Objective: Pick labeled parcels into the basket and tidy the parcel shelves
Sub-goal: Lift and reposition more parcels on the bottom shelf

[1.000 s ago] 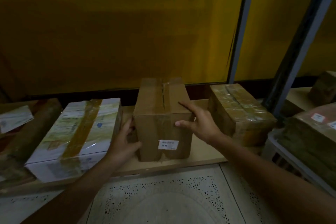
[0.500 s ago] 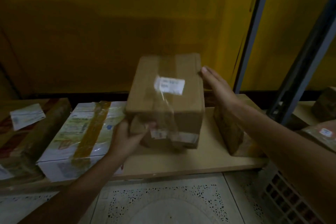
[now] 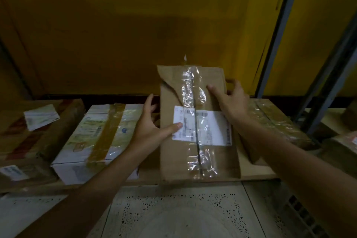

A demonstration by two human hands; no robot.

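A brown cardboard parcel with clear tape down its middle and a white label facing me is held between both hands above the low shelf board. My left hand grips its left side, thumb on the label's edge. My right hand holds the upper right edge, fingers spread on the face. A corner flap at the parcel's top left is creased.
A white taped box lies left of the parcel, with brown parcels further left. A tape-wrapped brown parcel sits behind my right arm. Grey shelf posts rise at right. A white basket shows at lower right above patterned floor tiles.
Both hands lifted the brown parcel off the shelf and turned it, so its large white label now faces me. The view shifted slightly right and down.
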